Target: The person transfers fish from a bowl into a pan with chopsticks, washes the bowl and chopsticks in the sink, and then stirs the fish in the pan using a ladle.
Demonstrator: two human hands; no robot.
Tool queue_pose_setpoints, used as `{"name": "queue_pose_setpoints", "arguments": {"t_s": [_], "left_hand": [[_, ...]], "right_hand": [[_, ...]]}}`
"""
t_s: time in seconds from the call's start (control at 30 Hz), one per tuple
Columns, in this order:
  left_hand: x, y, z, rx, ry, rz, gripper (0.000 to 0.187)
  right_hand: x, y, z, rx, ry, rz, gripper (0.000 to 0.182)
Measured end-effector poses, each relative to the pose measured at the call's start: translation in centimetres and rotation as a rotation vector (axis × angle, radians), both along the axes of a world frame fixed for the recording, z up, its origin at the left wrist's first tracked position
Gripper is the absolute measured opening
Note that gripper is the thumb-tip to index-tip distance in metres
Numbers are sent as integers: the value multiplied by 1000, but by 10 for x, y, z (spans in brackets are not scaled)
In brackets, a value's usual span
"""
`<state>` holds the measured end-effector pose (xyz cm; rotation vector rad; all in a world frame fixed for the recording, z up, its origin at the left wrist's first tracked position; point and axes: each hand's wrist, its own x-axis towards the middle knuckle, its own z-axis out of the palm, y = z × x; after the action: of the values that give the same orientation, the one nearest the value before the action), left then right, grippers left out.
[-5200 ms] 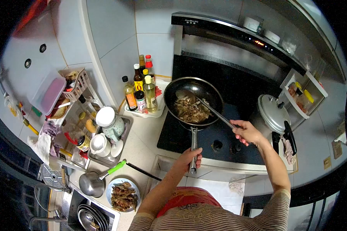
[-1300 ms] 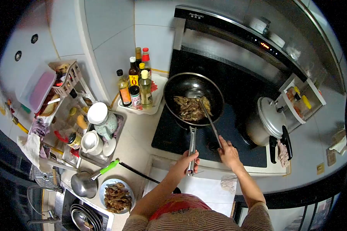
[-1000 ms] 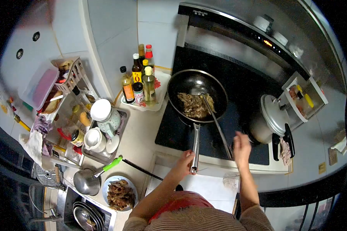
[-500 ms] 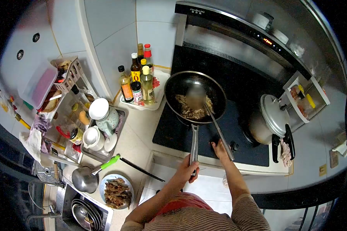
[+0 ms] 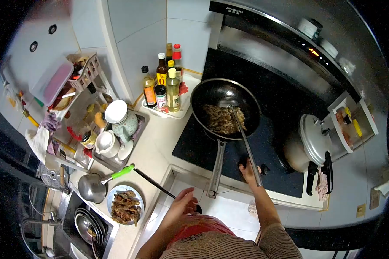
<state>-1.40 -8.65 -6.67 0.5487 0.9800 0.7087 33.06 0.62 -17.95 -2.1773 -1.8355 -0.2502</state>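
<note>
A black wok (image 5: 229,86) holding brown stir-fried food (image 5: 222,120) sits on the dark cooktop (image 5: 194,146). Its long metal handle (image 5: 215,168) points toward me with nothing gripping it. My left hand (image 5: 181,203) hovers with fingers apart just below and left of the handle's end. A metal spatula (image 5: 245,142) rests in the wok, its handle slanting down to the right. My right hand (image 5: 249,170) lies beneath that handle, fingers on the left stove knob at the cooktop's front.
Sauce and oil bottles (image 5: 166,86) stand in a white tray left of the wok. A pressure cooker (image 5: 313,140) sits on the right. On the left counter are a plate of fried food (image 5: 124,206), a green-handled ladle (image 5: 95,186) and a rack of crockery (image 5: 116,134).
My left hand has let go of the wok handle and dropped back toward me. The spatula has settled into the wok. My right hand stays at the stove knob.
</note>
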Motion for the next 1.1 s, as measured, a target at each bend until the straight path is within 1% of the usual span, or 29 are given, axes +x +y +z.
{"name": "queue_pose_setpoints", "arguments": {"t_s": [0.03, 0.1, 0.13, 0.17, 0.2, 0.23, 0.27, 0.33, 0.43, 0.47, 0.5, 0.53, 0.6, 0.63, 0.67, 0.7, 0.73, 0.8, 0.83, 0.87, 0.9, 0.93, 1.0, 1.03, 1.1], "left_hand": [[-7, -5, -1, -56, -39, 28, 43], [-16, -18, -12, -22, -38, 120, 41], [-21, -24, -16, -5, -37, 162, 40], [-27, -29, -18, -43, 27, 161, 38], [-30, -32, -15, -41, 21, 209, 40], [-33, -36, -11, -39, 16, 254, 43], [-37, -40, -9, -37, 9, 296, 46], [-47, -46, -16, 5, 28, 242, 42], [-67, -53, -5, 34, 136, 189, 37], [-75, -58, -13, 81, 106, 181, 36], [-84, -61, -15, 100, 127, 181, 36], [-93, -65, -16, 122, 145, 177, 35], [-125, -85, -23, 130, 117, 258, 34], [-136, -91, -25, 137, 102, 288, 34], [-147, -98, -22, 93, 96, 338, 34], [-157, -106, -22, 41, 122, 378, 35], [-167, -113, -23, -4, 150, 414, 35], [-185, -125, -26, -20, 154, 517, 31], [-192, -130, -25, -18, 165, 561, 29], [-198, -137, -24, -18, 175, 606, 28], [-201, -139, -18, -9, 188, 662, 23], [-206, -144, -20, 6, 207, 681, 21], [-214, -150, -26, 41, 245, 715, 19], [-216, -152, -27, 9, 263, 749, 15], [-220, -159, -36, -38, 295, 811, 14]], "right_hand": [[-2, -1, 9, -32, 24, -1, 54], [-8, -5, 30, -92, 81, -1, 53], [-7, -4, 27, -88, 80, 16, 53], [-3, -4, 24, -84, 81, 30, 53], [-2, -5, 23, -77, 82, 40, 53], [-4, -4, 31, -298, 162, -25, 55], [-2, -7, 23, -232, 191, -52, 55], [1, -9, 1, -120, 197, -71, 53], [12, -12, -15, -39, 22, -4, 50], [15, -9, -21, 4, -26, 37, 49], [22, -4, -33, 293, -73, 238, 46], [18, -2, -18, 16, -135, 147, 45], [-51, -16, 56, -152, 150, -123, 45], [-51, -19, 39, -6, -16, -65, 46], [-93, -30, 59, -70, 48, -204, 39], [-90, -32, 18, -31, 151, -133, 29], [-130, -57, 30, -15, 397, 152, 21], [-190, -61, 2, -65, 168, 476, 19], [-234, -65, 24, -74, 101, 574, 18], [-269, -65, 34, -86, 32, 672, 17], [-297, -58, 33, -135, 93, 694, 19], [-319, -49, 30, -184, 152, 715, 21], [-354, -31, 28, -236, 76, 694, 24], [-365, -26, 24, -256, 40, 682, 26], [-377, -21, 10, -257, -2, 739, 25]]}}
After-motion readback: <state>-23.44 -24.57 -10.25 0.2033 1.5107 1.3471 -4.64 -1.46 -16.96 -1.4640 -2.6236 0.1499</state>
